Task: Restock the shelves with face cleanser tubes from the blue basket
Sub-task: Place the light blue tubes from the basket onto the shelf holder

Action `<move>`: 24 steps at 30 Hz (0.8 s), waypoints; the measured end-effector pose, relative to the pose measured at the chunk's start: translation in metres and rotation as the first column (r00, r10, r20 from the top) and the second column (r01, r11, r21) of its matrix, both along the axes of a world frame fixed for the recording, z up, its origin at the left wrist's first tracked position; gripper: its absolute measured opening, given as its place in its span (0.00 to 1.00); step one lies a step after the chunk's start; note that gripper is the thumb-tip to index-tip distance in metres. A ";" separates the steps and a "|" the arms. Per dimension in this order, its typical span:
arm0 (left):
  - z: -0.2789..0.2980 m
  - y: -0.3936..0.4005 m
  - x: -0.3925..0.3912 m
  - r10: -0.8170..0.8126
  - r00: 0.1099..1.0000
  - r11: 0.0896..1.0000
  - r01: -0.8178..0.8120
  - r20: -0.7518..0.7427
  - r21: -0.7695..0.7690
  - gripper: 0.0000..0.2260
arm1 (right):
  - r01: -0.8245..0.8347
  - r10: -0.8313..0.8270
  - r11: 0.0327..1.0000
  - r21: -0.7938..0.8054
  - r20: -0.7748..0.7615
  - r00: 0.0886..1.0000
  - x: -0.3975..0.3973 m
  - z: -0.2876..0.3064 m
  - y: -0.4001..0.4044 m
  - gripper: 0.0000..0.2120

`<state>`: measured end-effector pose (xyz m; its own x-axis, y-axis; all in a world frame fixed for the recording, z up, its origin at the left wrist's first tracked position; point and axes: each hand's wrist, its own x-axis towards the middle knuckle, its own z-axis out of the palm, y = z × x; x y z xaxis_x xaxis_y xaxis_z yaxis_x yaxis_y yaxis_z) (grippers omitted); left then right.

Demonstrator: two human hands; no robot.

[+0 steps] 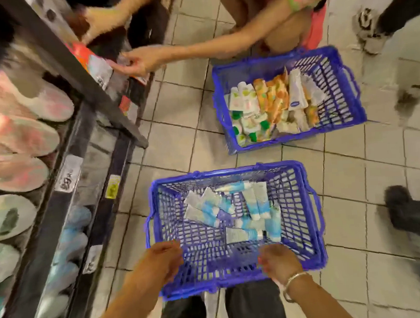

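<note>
A blue basket (pixel 303 217) sits on the tiled floor just in front of me. Several white and light-blue face cleanser tubes (pixel 253 205) lie loose inside it, mostly toward its far half. My left hand (pixel 161 260) hovers over the basket's near left corner with fingers loosely curled, and I see nothing in it. My right hand (pixel 279 262), a bracelet at its wrist, hangs over the near right part of the basket, fingers pointing down and empty. The shelves (pixel 65 182) run along the left, holding rows of tubes.
A second blue basket (pixel 342 86) with orange, green and white tubes stands farther off on the floor. Another person's hand (pixel 136 61) reaches to the shelf edge near a red price tag. Shoes and legs of other people stand at the right.
</note>
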<state>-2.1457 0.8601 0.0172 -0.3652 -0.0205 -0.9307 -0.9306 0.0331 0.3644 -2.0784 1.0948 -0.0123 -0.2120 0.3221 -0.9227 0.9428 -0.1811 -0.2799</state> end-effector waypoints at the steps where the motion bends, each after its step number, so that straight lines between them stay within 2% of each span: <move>1: -0.022 0.009 -0.010 0.008 1.000 1.000 -0.008 0.013 -0.004 0.07 | -0.043 0.042 0.999 0.009 0.008 0.999 -0.012 -0.021 0.002 0.15; 4: -0.096 0.036 -0.039 0.044 0.999 0.999 -0.045 0.024 0.027 0.07 | -0.144 0.144 0.987 0.067 0.001 0.990 -0.049 -0.097 0.013 0.11; 6: -0.146 0.047 -0.051 0.099 0.994 0.994 -0.100 0.043 0.033 0.07 | -0.386 0.391 0.911 0.142 -0.005 0.920 -0.071 -0.155 0.018 0.09; 8: -0.196 0.052 -0.049 0.172 0.982 0.985 -0.174 0.083 0.019 0.08 | -0.620 0.633 0.760 0.196 -0.005 0.774 -0.088 -0.206 0.014 0.09; 11: -0.268 0.065 -0.044 0.180 0.978 0.984 -0.181 0.106 0.001 0.08 | -0.738 0.783 0.601 0.306 -0.043 0.620 -0.107 -0.275 0.014 0.19; 13: -0.310 0.082 -0.039 0.185 0.977 0.983 -0.185 0.110 -0.010 0.06 | -0.832 0.901 0.399 0.385 0.005 0.434 -0.120 -0.321 0.024 0.28; 15: -0.347 0.095 -0.026 0.155 0.981 0.988 -0.156 0.119 -0.001 0.06 | -0.892 0.951 0.252 0.375 0.076 0.300 -0.124 -0.360 0.031 0.37; 16: -0.363 0.101 -0.018 0.132 0.982 0.991 -0.134 0.132 0.002 0.08 | -0.909 0.962 0.184 0.373 0.120 0.244 -0.122 -0.376 0.030 0.38; 18: -0.391 0.110 -0.004 0.109 0.978 0.994 -0.111 0.179 0.006 0.10 | -0.895 0.968 0.036 0.444 0.207 0.141 -0.116 -0.405 0.027 0.36; 19: -0.405 0.114 0.002 0.111 0.975 0.994 -0.114 0.194 0.002 0.07 | -0.873 0.967 -0.024 0.487 0.234 0.104 -0.114 -0.416 0.026 0.35; 20: -0.413 0.118 0.004 0.123 0.972 0.992 -0.123 0.199 -0.015 0.02 | -0.855 0.966 -0.053 0.517 0.244 0.087 -0.113 -0.426 0.026 0.35; 22: -0.433 0.119 0.005 0.126 0.971 0.991 -0.116 0.203 -0.061 0.12 | -0.835 0.970 -0.007 0.550 0.206 0.128 -0.108 -0.441 0.025 0.36; 23: -0.442 0.117 0.004 0.120 0.971 0.991 -0.106 0.208 -0.078 0.16 | -0.832 0.972 0.093 0.546 0.133 0.196 -0.104 -0.445 0.023 0.37; 24: -0.448 0.114 0.003 0.118 0.972 0.990 -0.099 0.203 -0.098 0.19 | -0.817 0.947 0.271 0.510 0.012 0.321 -0.099 -0.445 0.021 0.36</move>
<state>-2.1425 0.9739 -0.4304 -0.1547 -0.1332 -0.9789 -0.9855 -0.0493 0.1625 -2.1770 1.1154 -0.4572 -0.7736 0.0469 -0.6320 0.3167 0.8924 -0.3214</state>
